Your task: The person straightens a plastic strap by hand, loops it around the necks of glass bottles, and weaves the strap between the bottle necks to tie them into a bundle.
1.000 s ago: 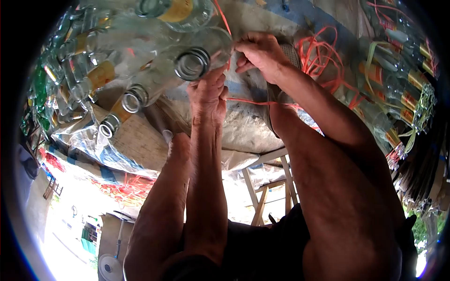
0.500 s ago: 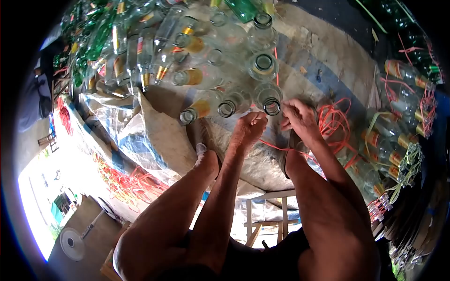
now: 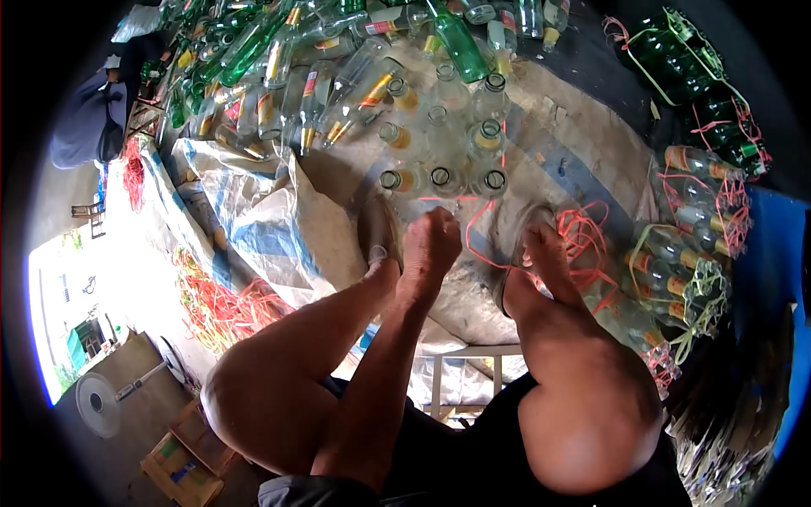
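Upright clear glass bottles (image 3: 446,139) stand in a block in front of me, several with yellow labels. Red plastic string (image 3: 473,232) runs along their right side and across the front at ground level, then loops down toward my right hand. My left hand (image 3: 432,247) is a closed fist just in front of the front row; what its fingers hold is hidden. My right hand (image 3: 545,252) is closed by my right foot, where the string reaches its fingers. A loose tangle of the same string (image 3: 585,241) lies beside it.
Loose green and clear bottles (image 3: 304,93) lie piled at the back left. Tied bundles of bottles (image 3: 676,270) line the right side. A white-and-blue woven sack (image 3: 262,220) and heaped red string (image 3: 224,308) lie left. A fan (image 3: 99,406) stands lower left.
The view has shifted. My hands have drawn back from the bottles toward me and moved apart, the right one lower near my foot. String now shows across the front of the bottles.
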Demonstrator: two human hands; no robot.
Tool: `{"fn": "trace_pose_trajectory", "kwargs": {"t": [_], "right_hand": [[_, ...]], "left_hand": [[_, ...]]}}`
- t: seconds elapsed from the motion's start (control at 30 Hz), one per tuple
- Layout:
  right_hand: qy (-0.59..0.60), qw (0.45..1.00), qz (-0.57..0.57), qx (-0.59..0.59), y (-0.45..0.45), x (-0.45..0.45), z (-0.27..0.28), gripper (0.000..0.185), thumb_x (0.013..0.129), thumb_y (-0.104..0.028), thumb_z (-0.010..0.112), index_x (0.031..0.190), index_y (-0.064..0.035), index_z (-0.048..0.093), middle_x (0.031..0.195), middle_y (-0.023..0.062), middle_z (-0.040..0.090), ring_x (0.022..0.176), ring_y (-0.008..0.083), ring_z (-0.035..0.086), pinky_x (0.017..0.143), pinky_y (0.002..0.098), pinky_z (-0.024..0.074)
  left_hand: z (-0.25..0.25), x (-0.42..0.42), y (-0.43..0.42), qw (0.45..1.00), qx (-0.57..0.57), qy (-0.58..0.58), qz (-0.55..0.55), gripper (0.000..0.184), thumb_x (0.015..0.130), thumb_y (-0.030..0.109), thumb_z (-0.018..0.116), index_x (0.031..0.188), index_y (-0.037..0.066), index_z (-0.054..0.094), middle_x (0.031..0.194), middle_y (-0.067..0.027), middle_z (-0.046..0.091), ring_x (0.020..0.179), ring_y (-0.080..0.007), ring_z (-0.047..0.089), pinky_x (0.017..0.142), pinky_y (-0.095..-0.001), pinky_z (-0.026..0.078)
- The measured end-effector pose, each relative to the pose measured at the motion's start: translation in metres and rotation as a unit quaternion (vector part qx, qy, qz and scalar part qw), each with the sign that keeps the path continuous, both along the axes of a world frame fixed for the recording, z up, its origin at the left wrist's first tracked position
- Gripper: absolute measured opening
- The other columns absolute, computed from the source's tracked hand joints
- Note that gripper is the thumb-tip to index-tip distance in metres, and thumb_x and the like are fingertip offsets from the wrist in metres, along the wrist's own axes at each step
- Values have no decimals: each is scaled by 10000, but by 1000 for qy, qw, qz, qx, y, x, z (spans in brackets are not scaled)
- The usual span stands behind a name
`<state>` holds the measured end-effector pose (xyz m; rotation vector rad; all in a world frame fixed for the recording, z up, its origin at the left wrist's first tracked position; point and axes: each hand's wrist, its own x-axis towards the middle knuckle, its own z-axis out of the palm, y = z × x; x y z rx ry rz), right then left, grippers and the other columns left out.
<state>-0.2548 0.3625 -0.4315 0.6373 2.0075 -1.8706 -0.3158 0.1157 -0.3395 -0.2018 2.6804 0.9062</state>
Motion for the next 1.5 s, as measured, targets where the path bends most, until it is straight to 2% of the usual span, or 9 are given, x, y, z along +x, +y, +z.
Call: {"fn": "trace_pose_trajectory", "kwargs": {"t": [0.1,0.2,0.3,0.4,0.57,1.17,1.37,1.4,1.5], "right_hand": [[-11,1000,-11,2,2,9,6,196,1000,-203,629,1003,-12,673,778,41,622,594,111,597,532,272,512],[-19,1000,-6,3,3,17,5,208,999,-208,634,1038,-10,683,787,41,631,604,109,599,551,269,521],[-26,1000,2,-4,3,20,8,221,1001,-210,638,1082,-8,676,809,46,642,628,105,607,569,263,532],[-36,999,10,-10,0,19,10,220,1005,-211,634,1105,-18,669,819,44,639,643,105,611,566,263,531],[-46,999,15,-3,-8,16,8,200,971,-217,646,1041,-33,680,797,35,647,634,115,606,548,288,527],[-52,997,57,16,-5,16,-7,264,986,-283,669,1107,-48,678,862,30,664,685,105,613,598,279,530],[-53,998,41,-1,-5,16,-6,259,985,-268,655,1097,-35,677,833,30,659,660,108,611,566,292,531],[-59,997,40,-4,-6,14,-3,259,989,-268,650,1103,-37,676,838,30,657,662,108,610,567,291,532],[-79,997,13,-9,-4,3,7,266,980,-272,667,1089,-29,681,841,35,656,657,107,609,566,281,536]], "left_hand": [[9,5,-3,985,18,165,50,200,874,118,661,1050,29,690,956,-206,735,817,-398,725,751,-481,570],[39,-1,0,984,55,160,63,391,862,116,673,1233,28,585,1126,-235,678,1038,-460,653,867,-525,529],[45,-14,6,953,9,301,39,471,852,146,721,1291,29,596,1133,-212,701,793,-329,724,798,-423,562],[50,-26,6,973,108,201,40,443,909,190,692,1295,1,585,1158,-253,689,942,-412,706,831,-486,550],[45,-37,4,973,201,97,58,361,920,218,710,1230,51,632,768,-186,697,708,-311,696,697,-400,537],[29,-42,-9,981,151,118,-25,257,953,149,665,1189,55,623,886,-106,750,732,-190,752,692,-326,574],[23,-34,-9,978,128,158,-34,239,943,121,667,1169,57,630,867,-120,741,719,-204,749,676,-339,575],[37,-33,-5,980,156,120,-19,296,902,121,703,1161,2,621,1012,-254,715,985,-444,690,846,-476,541],[38,-28,-2,978,160,136,-13,291,891,97,700,1151,0,614,1033,-264,680,1003,-466,657,848,-495,527]]}}
